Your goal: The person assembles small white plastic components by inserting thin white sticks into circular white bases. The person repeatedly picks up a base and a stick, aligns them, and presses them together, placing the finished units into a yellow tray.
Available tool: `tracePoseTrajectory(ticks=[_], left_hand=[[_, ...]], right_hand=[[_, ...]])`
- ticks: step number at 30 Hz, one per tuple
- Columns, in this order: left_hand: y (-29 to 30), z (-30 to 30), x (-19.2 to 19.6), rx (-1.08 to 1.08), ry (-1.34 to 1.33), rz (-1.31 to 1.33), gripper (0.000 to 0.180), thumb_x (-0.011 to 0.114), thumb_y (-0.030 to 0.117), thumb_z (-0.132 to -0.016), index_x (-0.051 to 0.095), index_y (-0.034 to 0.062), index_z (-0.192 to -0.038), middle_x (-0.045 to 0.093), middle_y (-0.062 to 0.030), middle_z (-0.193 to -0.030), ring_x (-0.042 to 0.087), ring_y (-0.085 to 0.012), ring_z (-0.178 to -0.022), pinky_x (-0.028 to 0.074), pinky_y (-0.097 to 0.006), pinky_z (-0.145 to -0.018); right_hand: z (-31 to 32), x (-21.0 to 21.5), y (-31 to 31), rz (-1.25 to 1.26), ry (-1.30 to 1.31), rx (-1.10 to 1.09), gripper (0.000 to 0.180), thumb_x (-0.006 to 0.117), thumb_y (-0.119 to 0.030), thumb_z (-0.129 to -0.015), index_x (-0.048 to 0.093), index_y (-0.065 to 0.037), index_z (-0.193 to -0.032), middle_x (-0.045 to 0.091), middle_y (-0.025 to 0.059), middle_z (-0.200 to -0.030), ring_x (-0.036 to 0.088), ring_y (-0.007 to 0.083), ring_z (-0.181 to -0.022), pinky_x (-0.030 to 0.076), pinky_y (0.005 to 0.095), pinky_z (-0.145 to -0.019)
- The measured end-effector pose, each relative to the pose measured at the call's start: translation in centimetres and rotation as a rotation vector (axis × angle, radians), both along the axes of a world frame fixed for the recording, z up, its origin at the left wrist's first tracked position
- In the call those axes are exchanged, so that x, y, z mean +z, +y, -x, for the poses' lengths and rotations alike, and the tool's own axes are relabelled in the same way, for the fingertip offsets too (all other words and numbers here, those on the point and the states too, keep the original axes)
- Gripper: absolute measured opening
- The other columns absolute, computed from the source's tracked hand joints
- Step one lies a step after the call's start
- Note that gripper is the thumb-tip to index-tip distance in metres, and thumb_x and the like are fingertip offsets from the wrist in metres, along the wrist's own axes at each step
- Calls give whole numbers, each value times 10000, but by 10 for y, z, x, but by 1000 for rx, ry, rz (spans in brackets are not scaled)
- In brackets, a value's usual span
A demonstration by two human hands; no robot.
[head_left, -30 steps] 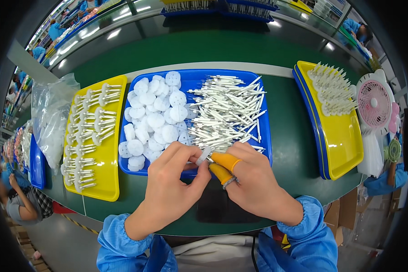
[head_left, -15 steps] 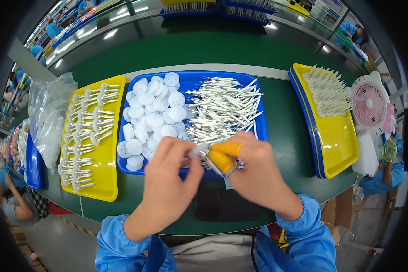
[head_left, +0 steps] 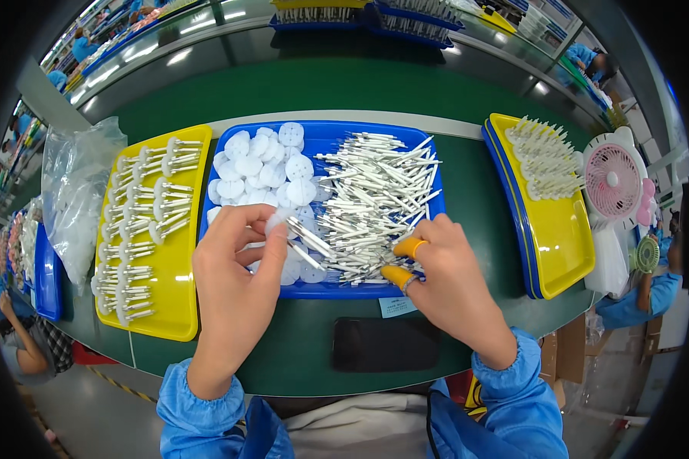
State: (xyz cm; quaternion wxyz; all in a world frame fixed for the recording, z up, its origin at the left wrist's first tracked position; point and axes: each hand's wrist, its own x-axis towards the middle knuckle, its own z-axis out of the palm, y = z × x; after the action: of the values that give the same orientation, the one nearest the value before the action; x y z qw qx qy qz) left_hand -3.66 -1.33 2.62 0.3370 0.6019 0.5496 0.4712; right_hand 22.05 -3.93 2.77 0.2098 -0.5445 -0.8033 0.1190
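A blue tray (head_left: 337, 138) lies in front of me, holding a heap of white round discs (head_left: 262, 164) on its left and a pile of thin white rods (head_left: 375, 203) on its right. My left hand (head_left: 233, 283) holds an assembled white piece (head_left: 291, 229), a disc with a rod through it, over the tray's near left part. My right hand (head_left: 444, 279), with orange finger cots (head_left: 406, 249) on thumb and forefinger, reaches into the near edge of the rod pile, its fingertips touching the rods.
A yellow tray (head_left: 172, 306) of assembled pieces lies to the left, beside a clear plastic bag (head_left: 73, 191). Another yellow tray (head_left: 563, 245) with white parts sits on the right, next to a pink fan (head_left: 614, 180). A dark phone (head_left: 383, 344) lies near the table edge.
My hands were together at the tray's near edge. They have parted: the left now holds the assembled piece out to the left, and the right has moved to the rod pile.
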Motion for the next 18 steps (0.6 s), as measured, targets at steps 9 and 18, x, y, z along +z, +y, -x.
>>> tracePoseTrajectory(ticks=[9, 18], left_hand=[[-10, -12, -1, -212, -10, 23, 121, 709, -32, -992, 689, -55, -1109, 667, -76, -1059, 713, -122, -962, 627, -267, -777], [-13, -19, -6, -260, 54, -66, 225, 717, -74, -928, 734, -32, -1148, 683, -126, -1080, 750, -227, -922, 663, -322, -760]], right_hand=[[15, 19, -1, 122, 417, 44, 321, 745, 69, -760, 765, 20, -1076, 660, 140, -992, 617, 341, -948, 471, 427, -858], [18, 3, 2, 68, 350, 270, 407, 726, 79, -658, 750, 70, -1064, 566, 145, -939, 574, 348, -912, 469, 450, -806]])
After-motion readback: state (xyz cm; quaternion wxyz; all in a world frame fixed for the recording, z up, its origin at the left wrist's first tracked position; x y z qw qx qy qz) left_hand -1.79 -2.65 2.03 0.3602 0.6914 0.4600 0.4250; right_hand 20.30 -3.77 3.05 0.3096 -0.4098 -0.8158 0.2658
